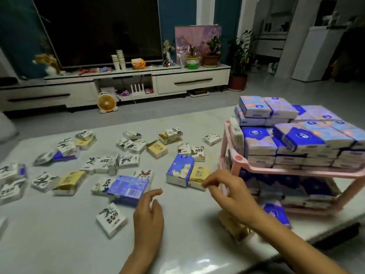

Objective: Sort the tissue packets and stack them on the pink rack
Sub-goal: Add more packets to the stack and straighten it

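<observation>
The white counter (59,244) holds a pink rack (238,163) on its right side. Blue tissue packets (304,139) sit piled on both of its shelves. Many white, yellow and blue packets (128,161) lie spread over the counter. The right hand (227,186) hovers by a yellow packet (199,176), fingers bent and maybe touching its corner. The left hand (148,216) is near a blue packet (128,187), fingers loose and apart, holding nothing.
</observation>
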